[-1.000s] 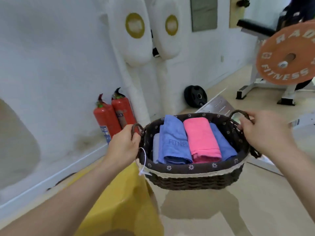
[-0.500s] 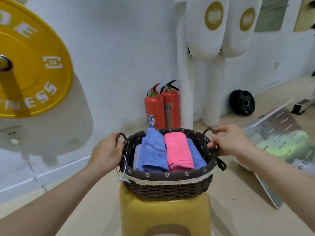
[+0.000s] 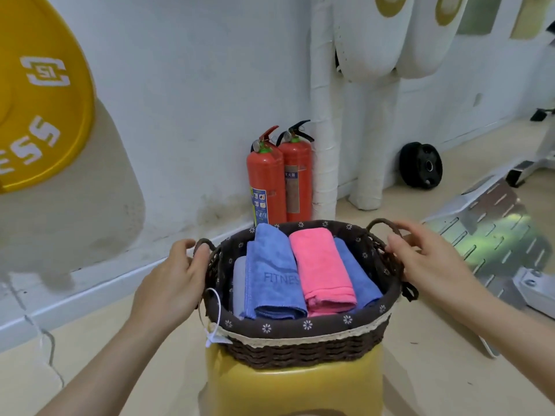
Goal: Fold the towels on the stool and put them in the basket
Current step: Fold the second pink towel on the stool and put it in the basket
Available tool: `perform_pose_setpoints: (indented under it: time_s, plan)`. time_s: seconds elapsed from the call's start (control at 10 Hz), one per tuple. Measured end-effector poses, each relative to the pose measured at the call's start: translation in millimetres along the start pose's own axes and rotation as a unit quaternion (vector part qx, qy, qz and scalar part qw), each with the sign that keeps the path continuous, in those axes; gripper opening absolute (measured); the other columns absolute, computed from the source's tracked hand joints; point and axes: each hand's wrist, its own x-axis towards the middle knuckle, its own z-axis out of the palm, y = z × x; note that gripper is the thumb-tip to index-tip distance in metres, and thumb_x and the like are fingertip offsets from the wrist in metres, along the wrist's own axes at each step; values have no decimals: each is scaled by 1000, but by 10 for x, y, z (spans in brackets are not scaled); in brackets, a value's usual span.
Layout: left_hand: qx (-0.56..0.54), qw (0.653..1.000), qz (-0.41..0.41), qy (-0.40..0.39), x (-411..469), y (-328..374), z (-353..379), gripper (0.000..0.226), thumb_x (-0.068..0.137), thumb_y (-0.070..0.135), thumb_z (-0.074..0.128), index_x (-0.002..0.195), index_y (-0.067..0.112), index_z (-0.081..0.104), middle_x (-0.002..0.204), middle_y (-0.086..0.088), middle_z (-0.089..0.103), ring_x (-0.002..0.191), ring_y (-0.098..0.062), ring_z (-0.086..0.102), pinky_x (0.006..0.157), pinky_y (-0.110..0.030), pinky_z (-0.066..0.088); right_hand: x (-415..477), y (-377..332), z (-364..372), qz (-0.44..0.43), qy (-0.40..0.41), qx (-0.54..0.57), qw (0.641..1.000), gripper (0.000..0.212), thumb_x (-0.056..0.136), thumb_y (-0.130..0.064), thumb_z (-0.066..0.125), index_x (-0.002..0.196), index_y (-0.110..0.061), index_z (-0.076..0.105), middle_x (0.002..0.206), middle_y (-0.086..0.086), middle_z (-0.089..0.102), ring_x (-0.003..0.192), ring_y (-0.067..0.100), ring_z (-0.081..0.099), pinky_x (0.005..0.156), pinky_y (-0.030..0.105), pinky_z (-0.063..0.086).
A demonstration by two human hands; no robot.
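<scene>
A dark woven basket (image 3: 300, 325) with a brown flowered lining stands on the yellow stool (image 3: 294, 385). Folded towels lie side by side in it: a pale one (image 3: 239, 283) at the left, a blue one (image 3: 270, 274) marked FITNESS, a pink one (image 3: 321, 271) and another blue one (image 3: 357, 277). My left hand (image 3: 171, 283) rests against the left handle with loose fingers. My right hand (image 3: 429, 262) sits by the right handle, fingers relaxed, and the handle loop stands free of it.
Two red fire extinguishers (image 3: 267, 181) stand against the white wall behind the basket. A yellow weight plate (image 3: 39, 100) hangs at the upper left. A black plate (image 3: 420, 165) leans on the wall, and a metal footplate (image 3: 495, 223) lies at the right.
The basket went from being carried to standing on the yellow stool. Both hands have loosened from the handles, and the view has turned left.
</scene>
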Motion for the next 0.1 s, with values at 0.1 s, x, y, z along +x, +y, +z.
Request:
perform_pose_setpoints:
  time_s: [0.1]
  plan:
    - [-76, 994, 20, 78, 106, 147, -232, 40, 96, 39, 41, 132, 23, 45, 123, 2, 57, 104, -17, 53, 86, -35, 39, 37, -102, -138, 29, -27, -19, 999, 43, 96, -38, 46, 138, -34, 41, 116, -2, 56, 88, 13, 60, 83, 32, 44]
